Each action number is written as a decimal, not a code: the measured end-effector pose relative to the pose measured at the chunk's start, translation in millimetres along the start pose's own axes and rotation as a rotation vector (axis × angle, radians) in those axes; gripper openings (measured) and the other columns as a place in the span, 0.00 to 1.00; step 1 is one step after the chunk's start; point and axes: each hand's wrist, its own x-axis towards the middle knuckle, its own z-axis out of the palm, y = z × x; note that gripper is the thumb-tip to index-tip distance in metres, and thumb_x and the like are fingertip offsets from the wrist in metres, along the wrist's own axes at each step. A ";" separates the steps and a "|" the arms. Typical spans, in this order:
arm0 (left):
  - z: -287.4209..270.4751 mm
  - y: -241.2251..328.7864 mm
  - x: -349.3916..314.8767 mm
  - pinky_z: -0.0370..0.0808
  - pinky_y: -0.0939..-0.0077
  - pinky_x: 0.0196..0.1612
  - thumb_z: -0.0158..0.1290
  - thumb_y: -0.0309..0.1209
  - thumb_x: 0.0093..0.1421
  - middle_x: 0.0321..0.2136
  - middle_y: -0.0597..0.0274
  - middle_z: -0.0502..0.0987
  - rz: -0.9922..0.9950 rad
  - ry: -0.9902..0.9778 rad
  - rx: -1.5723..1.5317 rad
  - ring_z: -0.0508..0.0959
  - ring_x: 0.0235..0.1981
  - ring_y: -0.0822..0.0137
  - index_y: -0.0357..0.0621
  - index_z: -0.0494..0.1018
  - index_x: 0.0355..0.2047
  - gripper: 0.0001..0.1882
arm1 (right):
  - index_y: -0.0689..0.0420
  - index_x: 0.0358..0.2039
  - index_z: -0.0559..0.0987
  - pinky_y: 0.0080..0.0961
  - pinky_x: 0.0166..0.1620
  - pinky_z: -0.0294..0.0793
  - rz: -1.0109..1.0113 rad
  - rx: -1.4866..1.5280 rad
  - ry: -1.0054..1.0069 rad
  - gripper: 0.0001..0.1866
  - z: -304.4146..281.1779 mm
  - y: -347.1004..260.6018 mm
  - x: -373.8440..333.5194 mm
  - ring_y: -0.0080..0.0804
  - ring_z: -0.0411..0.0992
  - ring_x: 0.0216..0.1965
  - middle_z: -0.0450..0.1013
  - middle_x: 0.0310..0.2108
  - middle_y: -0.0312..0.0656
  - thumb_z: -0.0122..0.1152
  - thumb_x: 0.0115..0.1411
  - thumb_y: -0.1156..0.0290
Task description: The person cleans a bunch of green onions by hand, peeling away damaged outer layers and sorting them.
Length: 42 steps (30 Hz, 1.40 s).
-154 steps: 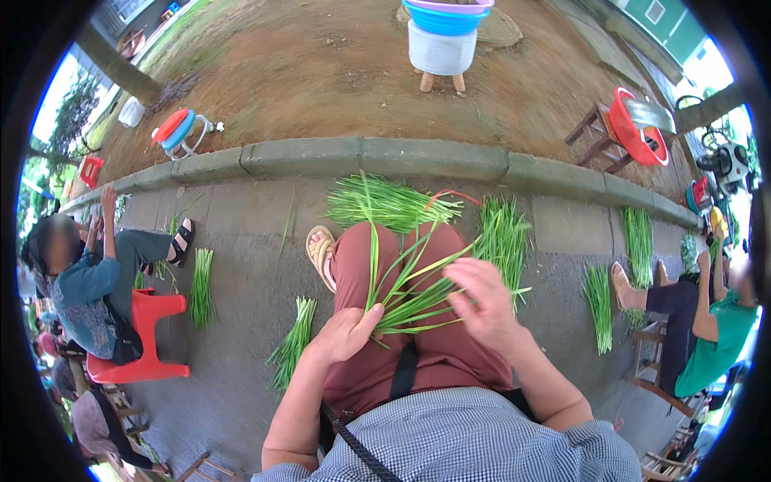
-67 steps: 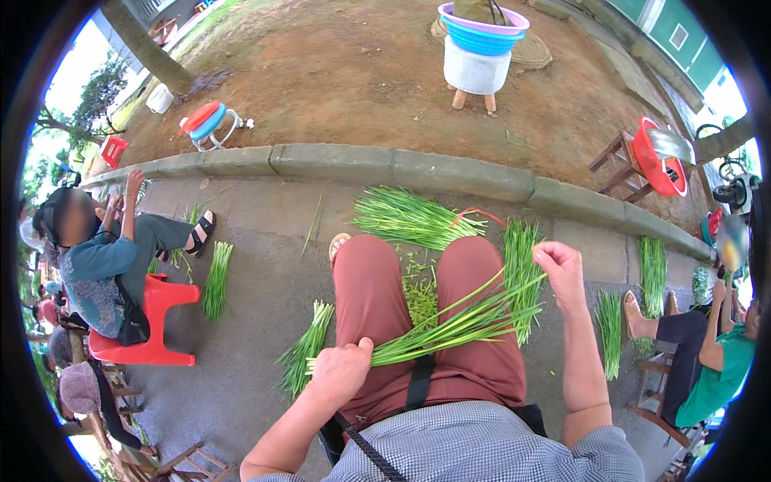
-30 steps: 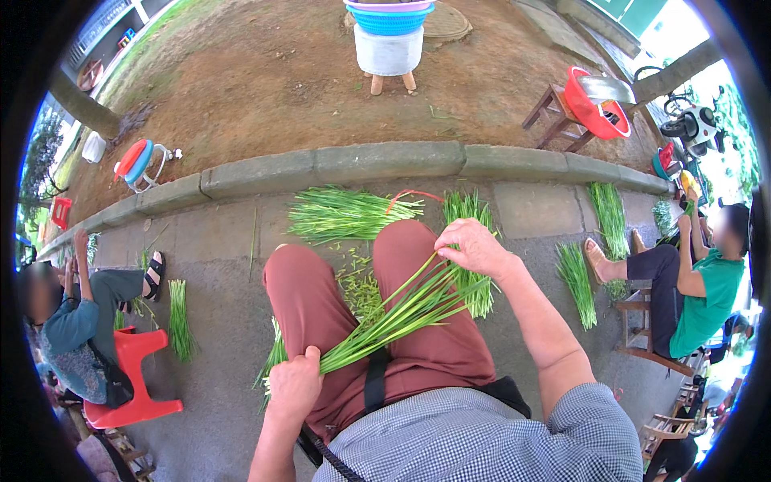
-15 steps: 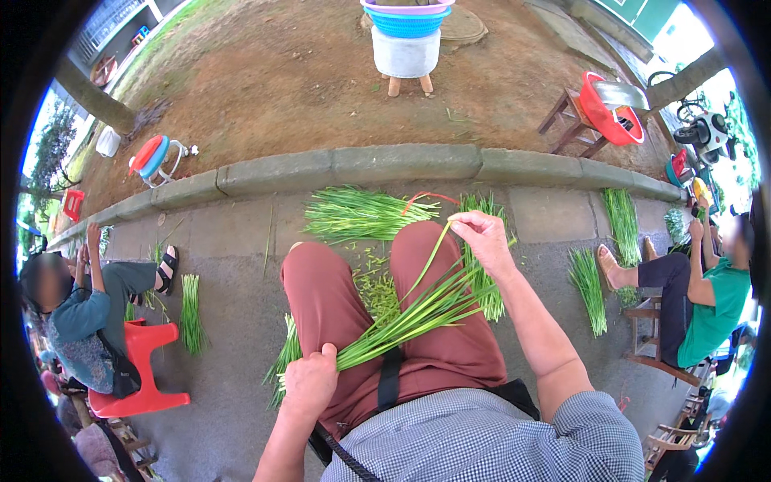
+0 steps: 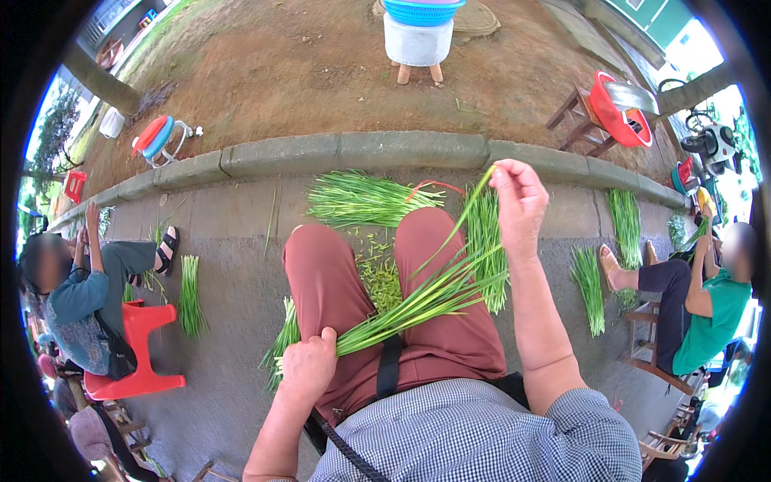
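My left hand (image 5: 309, 365) is closed round the pale ends of a bunch of chives (image 5: 418, 309), whose green leaves fan out to the right across my lap. Raised beyond my right knee, my right hand (image 5: 520, 201) pinches the tip of a single chive leaf (image 5: 467, 210) between thumb and fingers. That leaf curves down to the bunch. On the ground ahead lies a heap of chives (image 5: 365, 199) with a red string (image 5: 438, 186) beside it. Another chive pile (image 5: 484, 241) is by my right knee, and a third (image 5: 287, 329) by my left thigh. Short yellow-green scraps (image 5: 379, 281) lie between my knees.
A stone kerb (image 5: 409, 150) runs across in front. Beyond it stand a white stool (image 5: 418, 42) bearing basins and a red basin (image 5: 612, 112) on a wooden stool. Seated people are at left (image 5: 68, 297) and right (image 5: 715, 309), with chive bundles near their feet.
My right hand has risen and moved right, drawing the pinched leaf tip farther from the bunch. The left hand keeps its hold, and the view has shifted slightly.
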 end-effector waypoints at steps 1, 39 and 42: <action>-5.0 0.2 1.3 0.75 0.63 0.22 0.55 0.31 0.52 0.17 0.54 0.76 -0.039 -0.032 -0.076 0.79 0.19 0.54 0.43 0.66 0.27 0.09 | 0.61 0.35 0.77 0.13 0.35 0.71 0.022 0.040 0.021 0.03 -3.9 -1.7 5.0 0.15 0.70 0.29 0.73 0.29 0.31 0.57 0.61 0.77; -39.4 -22.9 21.7 0.70 0.76 0.32 0.33 0.58 0.67 0.26 0.67 0.71 -0.048 -0.176 -1.473 0.69 0.29 0.74 0.32 0.70 0.47 0.36 | 0.59 0.42 0.77 0.31 0.40 0.75 0.465 0.142 -0.807 0.12 45.8 5.4 -106.5 0.36 0.76 0.39 0.77 0.39 0.45 0.58 0.59 0.70; -38.3 -20.4 21.3 0.70 0.73 0.32 0.35 0.56 0.66 0.26 0.62 0.73 0.033 -0.112 -1.265 0.72 0.29 0.68 0.33 0.70 0.46 0.34 | 0.57 0.51 0.72 0.31 0.43 0.74 0.834 0.727 -0.674 0.20 39.1 5.5 -102.1 0.33 0.74 0.44 0.75 0.44 0.43 0.60 0.58 0.70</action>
